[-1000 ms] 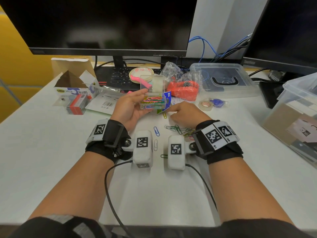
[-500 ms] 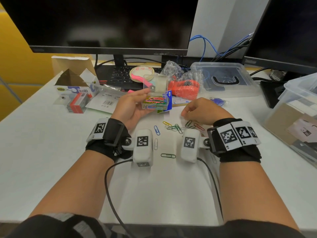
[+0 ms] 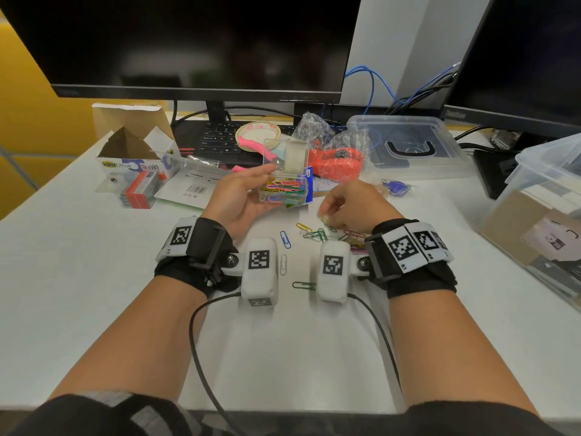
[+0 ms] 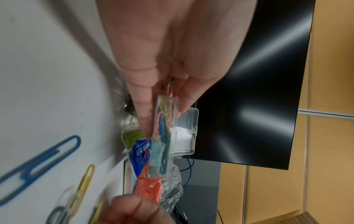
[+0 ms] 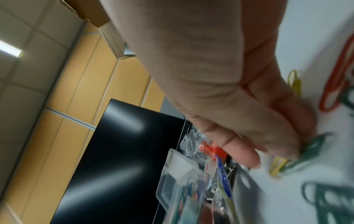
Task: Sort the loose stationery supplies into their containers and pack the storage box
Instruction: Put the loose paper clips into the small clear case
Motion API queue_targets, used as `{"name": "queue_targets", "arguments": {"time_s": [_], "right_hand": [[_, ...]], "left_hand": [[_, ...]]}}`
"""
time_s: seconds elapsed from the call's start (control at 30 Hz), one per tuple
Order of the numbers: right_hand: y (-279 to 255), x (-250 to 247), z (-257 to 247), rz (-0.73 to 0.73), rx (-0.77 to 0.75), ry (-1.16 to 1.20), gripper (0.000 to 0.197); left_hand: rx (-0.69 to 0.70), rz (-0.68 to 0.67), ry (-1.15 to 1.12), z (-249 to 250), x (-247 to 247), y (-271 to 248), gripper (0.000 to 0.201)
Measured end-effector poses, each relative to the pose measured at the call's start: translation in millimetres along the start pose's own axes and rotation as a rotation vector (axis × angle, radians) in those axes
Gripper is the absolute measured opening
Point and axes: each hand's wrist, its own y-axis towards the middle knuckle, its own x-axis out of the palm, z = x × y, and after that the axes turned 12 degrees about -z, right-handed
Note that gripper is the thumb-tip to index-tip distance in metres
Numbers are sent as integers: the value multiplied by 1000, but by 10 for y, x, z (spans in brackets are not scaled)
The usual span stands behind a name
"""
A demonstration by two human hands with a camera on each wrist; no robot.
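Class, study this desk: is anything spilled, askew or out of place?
Yes. Coloured paper clips lie scattered on the white desk instead of in the clear clip box, which the left hand holds open. The right hand pinches a green clip from the pile.

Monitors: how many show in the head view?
2. One monitor stands behind the keyboard, centre-left; a second monitor is at the right edge, partly cut off. None seems hidden.

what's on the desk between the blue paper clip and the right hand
A small tangle of loose paper clips, yellow and green among them, lies on the white desk between the blue paper clip and the right hand. The head view shows it.
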Motion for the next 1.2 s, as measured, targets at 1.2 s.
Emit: {"name": "queue_targets", "arguments": {"time_s": [1.2], "right_hand": [[12,-2,22,-51,-88,96,19]], "left_hand": [[9,-11,15,-4,-3,2,34]]}}
